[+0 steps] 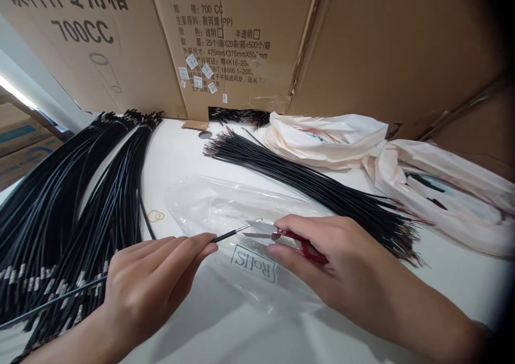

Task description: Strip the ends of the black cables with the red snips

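Observation:
Near the centre, my left hand [156, 278] pinches a black cable [226, 236] close to its end, and a thin pale tip sticks out to the right. The rest of that cable trails off to the lower left. My right hand [341, 262] is wrapped round small red-handled snips [303, 245], whose two blades are apart, with the cable's tip at the upper blade. Under both hands lies a clear plastic bag [253, 263] printed "RoHS". Behind my right hand stretches a bundle of black cables [298, 179] with bared coloured wire ends.
Large bundles of black cables [64, 192] lie at the left. Cardboard boxes [241, 42] stand along the back, with more cable ends in a cut-out. White plastic bags [330, 139] sit at the back right. A yellow rubber band [155, 215] lies on the white table [161, 165].

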`<state>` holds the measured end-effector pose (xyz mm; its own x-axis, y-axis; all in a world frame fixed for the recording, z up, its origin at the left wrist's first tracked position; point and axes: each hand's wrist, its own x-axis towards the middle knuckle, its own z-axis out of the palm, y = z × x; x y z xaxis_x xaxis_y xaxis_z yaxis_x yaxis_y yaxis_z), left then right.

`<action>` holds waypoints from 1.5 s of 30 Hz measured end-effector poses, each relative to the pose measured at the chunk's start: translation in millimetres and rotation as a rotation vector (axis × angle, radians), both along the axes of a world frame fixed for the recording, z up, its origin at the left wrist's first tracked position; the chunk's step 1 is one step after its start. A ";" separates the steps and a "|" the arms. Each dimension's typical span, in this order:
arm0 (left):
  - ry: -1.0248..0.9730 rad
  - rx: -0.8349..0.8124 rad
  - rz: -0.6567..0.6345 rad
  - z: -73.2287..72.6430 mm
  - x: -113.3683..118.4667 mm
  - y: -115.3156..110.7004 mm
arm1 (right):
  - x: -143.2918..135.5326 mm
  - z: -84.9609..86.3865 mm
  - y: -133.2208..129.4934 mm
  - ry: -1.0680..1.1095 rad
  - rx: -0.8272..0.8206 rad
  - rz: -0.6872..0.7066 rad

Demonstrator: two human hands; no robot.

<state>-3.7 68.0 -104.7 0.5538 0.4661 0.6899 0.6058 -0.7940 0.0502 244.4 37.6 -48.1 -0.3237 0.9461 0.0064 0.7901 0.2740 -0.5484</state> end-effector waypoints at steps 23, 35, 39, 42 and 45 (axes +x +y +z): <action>0.009 -0.281 0.030 4.0 1.4 4.0 | -2.8 -7.2 0.1 -0.028 0.063 0.002; -0.036 -0.384 0.041 3.3 2.3 6.2 | -2.8 -5.1 0.0 -0.048 0.062 -0.004; -0.074 -0.496 0.024 4.3 1.8 7.4 | -2.1 -3.5 0.0 -0.064 0.080 -0.008; -0.093 -0.623 0.022 6.7 2.4 8.6 | -0.6 -2.8 -0.7 -0.069 0.087 -0.007; -0.113 -0.724 0.035 9.4 4.1 10.3 | 1.0 -2.2 -1.2 -0.077 0.102 -0.014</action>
<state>0.5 78.3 -95.3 0.4743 0.8428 0.2545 0.5902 -0.5188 0.6184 245.4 36.4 -50.3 -0.3138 0.9462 0.0787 0.8329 0.3141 -0.4556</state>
